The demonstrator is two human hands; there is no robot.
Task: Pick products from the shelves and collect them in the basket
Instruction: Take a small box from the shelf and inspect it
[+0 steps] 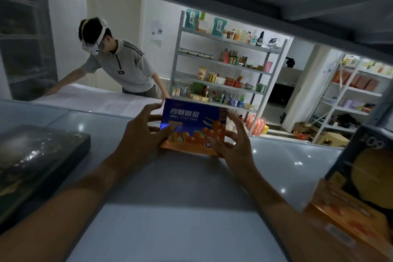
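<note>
Standing upright near the far edge of the grey shelf point(191, 176), the blue and orange box point(192, 127) is framed by both hands. It is flanked on its left edge by the left hand point(140, 134), fingers spread and curled, the thumb laid on its printed face; its lower right corner is met by the right hand point(231, 142), fingers half open. A firm grip cannot be confirmed (contact looks light). The box's broad face is turned toward the wearer, dead ahead, both hands equally near. No basket is seen.
</note>
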